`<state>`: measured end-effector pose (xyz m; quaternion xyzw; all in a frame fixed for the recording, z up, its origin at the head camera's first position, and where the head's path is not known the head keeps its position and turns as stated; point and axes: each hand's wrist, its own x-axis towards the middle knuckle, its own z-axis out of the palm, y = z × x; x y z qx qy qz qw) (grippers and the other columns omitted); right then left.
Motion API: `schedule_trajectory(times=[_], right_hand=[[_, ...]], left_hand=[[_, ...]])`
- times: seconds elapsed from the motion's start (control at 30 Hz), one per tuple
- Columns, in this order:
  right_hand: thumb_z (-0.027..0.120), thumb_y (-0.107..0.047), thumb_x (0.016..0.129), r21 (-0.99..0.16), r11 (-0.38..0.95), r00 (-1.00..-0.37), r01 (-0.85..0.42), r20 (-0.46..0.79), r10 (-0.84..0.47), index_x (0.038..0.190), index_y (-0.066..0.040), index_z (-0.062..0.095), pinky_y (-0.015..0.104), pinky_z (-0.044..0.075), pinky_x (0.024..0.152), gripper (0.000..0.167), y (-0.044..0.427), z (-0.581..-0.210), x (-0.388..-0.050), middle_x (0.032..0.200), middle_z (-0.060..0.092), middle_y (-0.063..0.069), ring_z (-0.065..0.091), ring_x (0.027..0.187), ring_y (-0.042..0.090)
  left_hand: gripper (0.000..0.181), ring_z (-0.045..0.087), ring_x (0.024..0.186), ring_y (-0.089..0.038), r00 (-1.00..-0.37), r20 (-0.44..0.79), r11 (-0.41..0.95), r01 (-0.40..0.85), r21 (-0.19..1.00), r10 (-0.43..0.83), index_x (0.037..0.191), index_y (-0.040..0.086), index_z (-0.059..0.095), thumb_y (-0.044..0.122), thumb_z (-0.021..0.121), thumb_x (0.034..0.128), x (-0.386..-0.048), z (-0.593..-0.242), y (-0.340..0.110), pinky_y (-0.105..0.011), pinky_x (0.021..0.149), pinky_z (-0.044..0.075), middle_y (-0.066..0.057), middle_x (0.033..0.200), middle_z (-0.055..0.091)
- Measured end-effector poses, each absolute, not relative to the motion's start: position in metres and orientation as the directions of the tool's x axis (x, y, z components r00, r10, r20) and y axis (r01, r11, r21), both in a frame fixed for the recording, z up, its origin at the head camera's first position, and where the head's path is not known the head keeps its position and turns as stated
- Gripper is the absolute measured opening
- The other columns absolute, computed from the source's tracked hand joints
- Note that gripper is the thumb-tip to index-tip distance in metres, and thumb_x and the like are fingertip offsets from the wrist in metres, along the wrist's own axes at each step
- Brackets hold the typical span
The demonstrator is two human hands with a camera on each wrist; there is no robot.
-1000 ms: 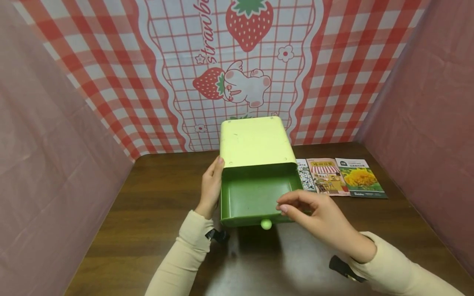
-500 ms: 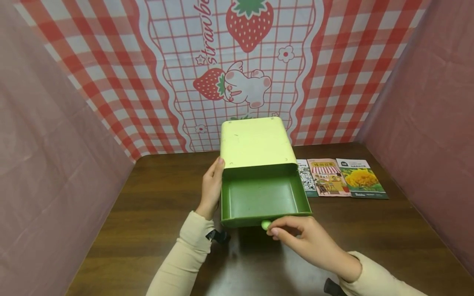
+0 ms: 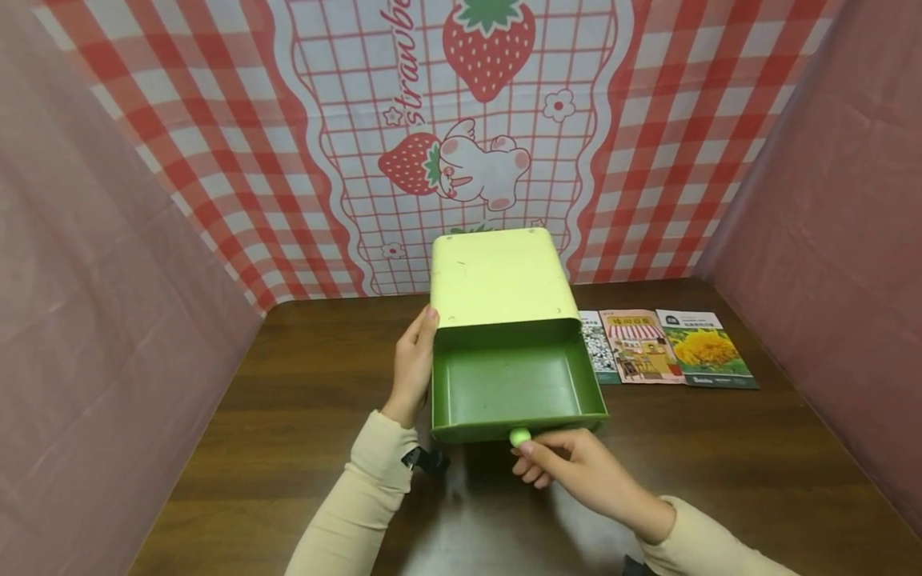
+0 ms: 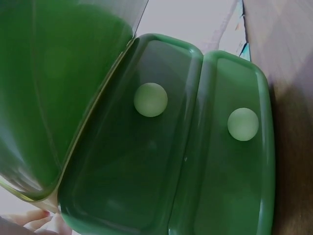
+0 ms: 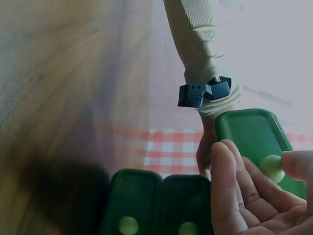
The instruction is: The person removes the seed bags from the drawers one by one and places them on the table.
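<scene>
A small drawer cabinet [image 3: 500,276] with a pale yellow-green top stands on the table. Its green top drawer [image 3: 507,384] is pulled out, and nothing is visible inside. My left hand [image 3: 412,364] lies along the cabinet's left side, its fingers partly hidden. At the drawer front, my right hand [image 3: 576,468] pinches the round light-green knob [image 5: 272,169] between thumb and fingers. Below, two closed drawers show their own knobs, an upper knob [image 4: 150,100] and a lower knob [image 4: 243,124], in the left wrist view.
Several printed leaflets [image 3: 648,348] lie right of the cabinet on the dark wooden table [image 3: 310,384]. A red-and-white checked strawberry cloth [image 3: 223,160] hangs behind. Pink cloth [image 3: 814,224] hangs at both sides.
My right hand has moved down and left from above the drawer's right front corner to the knob, which it now pinches. The left hand and the cabinet look unmoved.
</scene>
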<state>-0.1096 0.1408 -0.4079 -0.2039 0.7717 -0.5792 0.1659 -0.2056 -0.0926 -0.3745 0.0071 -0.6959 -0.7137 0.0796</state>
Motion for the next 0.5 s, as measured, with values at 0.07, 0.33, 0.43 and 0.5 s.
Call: schedule_trajectory(times=[0.07, 0.33, 0.43, 0.5], right_hand=[[0.052, -0.024, 0.103, -0.970, 0.225, -0.861, -0.095, -0.033, -0.508, 0.105, 0.007, 0.070, 0.034, 0.062, 0.071, 0.036, 0.1396, -0.4098, -0.1098, 0.096, 0.072, 0.025, 0.070, 0.078, 0.012], [0.050, -0.028, 0.103, -0.985, 0.174, -0.862, -0.011, -0.079, -0.501, 0.107, 0.010, 0.069, 0.040, 0.062, 0.075, 0.042, 0.1380, -0.4108, -0.1098, 0.099, 0.072, 0.025, 0.073, 0.081, 0.016], [0.050, -0.027, 0.103, -0.990, 0.140, -0.860, 0.016, -0.085, -0.503, 0.110, 0.012, 0.067, 0.041, 0.061, 0.076, 0.043, 0.1372, -0.4111, -0.1107, 0.100, 0.072, 0.027, 0.073, 0.082, 0.018], [0.051, -0.027, 0.103, -0.993, 0.117, -0.861, 0.027, -0.083, -0.502, 0.111, 0.013, 0.066, 0.041, 0.062, 0.076, 0.043, 0.1367, -0.4110, -0.1115, 0.100, 0.071, 0.028, 0.073, 0.082, 0.018]], left_hand=[[0.053, 0.034, 0.145, -0.027, -0.987, 0.103, -0.015, 0.105, 0.994, -0.121, 0.147, 0.003, 0.041, 0.033, 0.047, 0.1039, -0.2054, -0.3745, -0.0925, -0.040, 0.122, 0.028, -0.012, 0.154, 0.041], [0.054, 0.034, 0.145, -0.027, -0.987, 0.106, -0.016, 0.108, 0.994, -0.119, 0.147, 0.003, 0.041, 0.034, 0.047, 0.1041, -0.2064, -0.3742, -0.0926, -0.039, 0.122, 0.028, -0.012, 0.154, 0.040], [0.054, 0.034, 0.145, -0.027, -0.988, 0.103, -0.013, 0.105, 0.994, -0.117, 0.148, 0.003, 0.041, 0.034, 0.047, 0.1042, -0.2065, -0.3740, -0.0924, -0.039, 0.122, 0.028, -0.012, 0.154, 0.040], [0.054, 0.034, 0.146, -0.027, -0.988, 0.102, -0.010, 0.104, 0.995, -0.116, 0.148, 0.003, 0.041, 0.034, 0.046, 0.1042, -0.2065, -0.3733, -0.0921, -0.039, 0.122, 0.027, -0.012, 0.154, 0.040]])
